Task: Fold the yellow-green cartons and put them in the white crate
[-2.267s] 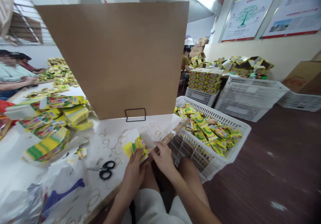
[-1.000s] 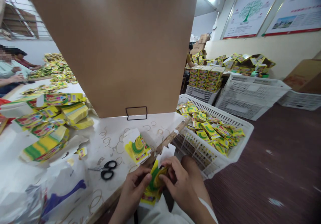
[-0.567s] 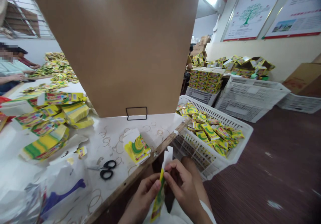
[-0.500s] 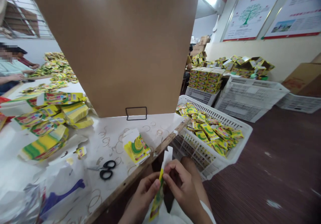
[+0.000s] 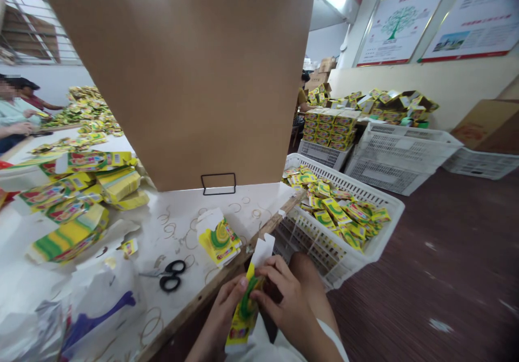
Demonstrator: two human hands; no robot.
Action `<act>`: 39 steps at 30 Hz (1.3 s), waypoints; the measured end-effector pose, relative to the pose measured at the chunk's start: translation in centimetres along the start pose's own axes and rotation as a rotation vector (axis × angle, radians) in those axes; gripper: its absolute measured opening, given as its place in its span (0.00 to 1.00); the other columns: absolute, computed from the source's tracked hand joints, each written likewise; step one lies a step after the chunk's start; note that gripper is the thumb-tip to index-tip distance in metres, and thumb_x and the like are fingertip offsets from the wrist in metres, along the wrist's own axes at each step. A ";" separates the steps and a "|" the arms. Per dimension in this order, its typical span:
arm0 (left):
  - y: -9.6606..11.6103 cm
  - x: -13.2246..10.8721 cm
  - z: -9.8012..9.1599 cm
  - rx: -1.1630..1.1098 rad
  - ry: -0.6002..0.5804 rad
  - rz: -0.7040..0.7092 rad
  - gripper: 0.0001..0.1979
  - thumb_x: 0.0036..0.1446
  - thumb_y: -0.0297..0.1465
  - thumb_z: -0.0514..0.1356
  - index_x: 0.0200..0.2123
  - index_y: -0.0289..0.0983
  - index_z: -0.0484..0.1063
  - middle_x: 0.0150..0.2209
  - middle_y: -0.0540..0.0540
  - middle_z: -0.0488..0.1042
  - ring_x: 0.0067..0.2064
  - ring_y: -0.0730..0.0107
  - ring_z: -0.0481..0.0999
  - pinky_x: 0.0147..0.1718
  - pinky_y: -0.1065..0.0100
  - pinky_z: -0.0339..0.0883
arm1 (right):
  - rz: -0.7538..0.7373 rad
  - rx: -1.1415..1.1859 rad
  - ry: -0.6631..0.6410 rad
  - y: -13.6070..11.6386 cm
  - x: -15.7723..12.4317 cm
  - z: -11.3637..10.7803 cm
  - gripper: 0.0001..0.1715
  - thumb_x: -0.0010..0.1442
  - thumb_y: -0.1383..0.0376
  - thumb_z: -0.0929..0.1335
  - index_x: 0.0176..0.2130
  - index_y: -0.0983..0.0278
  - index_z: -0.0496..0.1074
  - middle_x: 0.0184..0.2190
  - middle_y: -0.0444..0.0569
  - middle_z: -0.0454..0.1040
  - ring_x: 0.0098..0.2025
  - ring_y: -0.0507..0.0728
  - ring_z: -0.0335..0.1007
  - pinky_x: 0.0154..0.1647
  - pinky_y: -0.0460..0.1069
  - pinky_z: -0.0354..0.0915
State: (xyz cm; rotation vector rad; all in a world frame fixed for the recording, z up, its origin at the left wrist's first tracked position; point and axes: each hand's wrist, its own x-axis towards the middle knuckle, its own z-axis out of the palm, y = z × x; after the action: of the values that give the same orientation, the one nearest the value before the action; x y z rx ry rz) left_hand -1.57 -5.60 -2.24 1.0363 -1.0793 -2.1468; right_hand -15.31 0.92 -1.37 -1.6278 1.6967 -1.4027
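A yellow and green carton (image 5: 245, 309) with a white end flap sticking up is held over my lap, beside the table's wooden edge. My left hand (image 5: 227, 303) grips its left side, thumb near the upper part. The fingers of my right hand (image 5: 279, 291) are closed on its right side, just below the white flap. On the table nearby lies a small stack of flat yellow cartons (image 5: 220, 238). Black-handled scissors (image 5: 172, 275) rest to the left of that stack, with thin rubber bands scattered around.
A large cardboard panel (image 5: 182, 86) stands on the table (image 5: 170, 208). Piled cartons (image 5: 81, 183) and plastic bags lie left. A white crate (image 5: 389, 226) of folded cartons stands right of my knee. People sit at the far left; one is partly visible behind the panel.
The carton has turned so more of its printed face and white flap show. Both hands have shifted slightly left with it.
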 end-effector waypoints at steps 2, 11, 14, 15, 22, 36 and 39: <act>0.2 0.2 0.0 -0.024 -0.029 -0.001 0.26 0.42 0.46 0.67 0.42 0.34 0.77 0.32 0.42 0.81 0.35 0.57 0.79 0.34 0.64 0.70 | -0.009 -0.001 -0.001 -0.1 0.0 -0.2 0.11 0.55 0.68 0.69 0.40 0.61 0.71 0.38 0.49 0.66 0.40 0.57 0.67 0.38 0.48 0.67; -0.9 1.1 0.4 0.065 -0.083 0.291 0.22 0.52 0.43 0.62 0.47 0.36 0.73 0.42 0.41 0.79 0.43 0.57 0.77 0.42 0.62 0.70 | 0.226 0.211 0.234 0.6 -0.9 1.4 0.20 0.55 0.61 0.69 0.48 0.63 0.69 0.39 0.52 0.74 0.37 0.58 0.70 0.38 0.50 0.68; -1.3 1.2 0.4 0.178 -0.059 0.336 0.22 0.54 0.44 0.59 0.46 0.35 0.73 0.44 0.39 0.78 0.46 0.54 0.75 0.45 0.59 0.70 | 0.317 0.269 0.269 0.7 -0.6 1.6 0.11 0.57 0.59 0.67 0.36 0.65 0.72 0.29 0.48 0.75 0.30 0.56 0.69 0.31 0.48 0.66; -1.3 1.3 0.3 0.235 -0.052 0.356 0.22 0.54 0.44 0.58 0.45 0.34 0.73 0.45 0.39 0.78 0.48 0.53 0.75 0.46 0.59 0.69 | 0.327 0.274 0.285 0.8 -0.6 1.7 0.11 0.57 0.59 0.67 0.34 0.65 0.72 0.27 0.47 0.74 0.29 0.55 0.68 0.29 0.47 0.65; -0.2 1.1 -0.9 0.342 -0.125 0.431 0.31 0.55 0.36 0.60 0.60 0.40 0.53 0.52 0.37 0.73 0.51 0.54 0.73 0.49 0.56 0.68 | 0.219 0.361 0.257 1.6 -0.6 0.7 0.13 0.57 0.61 0.68 0.43 0.63 0.68 0.35 0.50 0.74 0.34 0.56 0.71 0.35 0.48 0.68; 1.2 -0.2 -0.1 0.172 -0.383 0.224 0.37 0.53 0.37 0.63 0.61 0.42 0.47 0.41 0.40 0.76 0.42 0.56 0.77 0.38 0.61 0.69 | 0.152 0.141 0.135 -0.9 0.1 -2.0 0.10 0.60 0.62 0.65 0.41 0.62 0.71 0.31 0.48 0.75 0.35 0.56 0.71 0.35 0.47 0.67; 0.7 0.3 -0.5 0.202 -0.405 0.253 0.29 0.54 0.36 0.62 0.57 0.40 0.57 0.45 0.38 0.75 0.45 0.55 0.76 0.41 0.61 0.69 | 0.128 0.150 0.165 -0.3 0.1 -2.0 0.13 0.60 0.61 0.65 0.45 0.60 0.72 0.36 0.50 0.76 0.39 0.57 0.72 0.40 0.50 0.68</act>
State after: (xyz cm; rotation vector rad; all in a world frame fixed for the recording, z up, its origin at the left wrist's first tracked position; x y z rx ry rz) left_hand -1.23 -6.44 -1.94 0.5144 -1.5499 -2.1173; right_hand -16.84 1.62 -0.27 -1.3310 1.7057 -1.5960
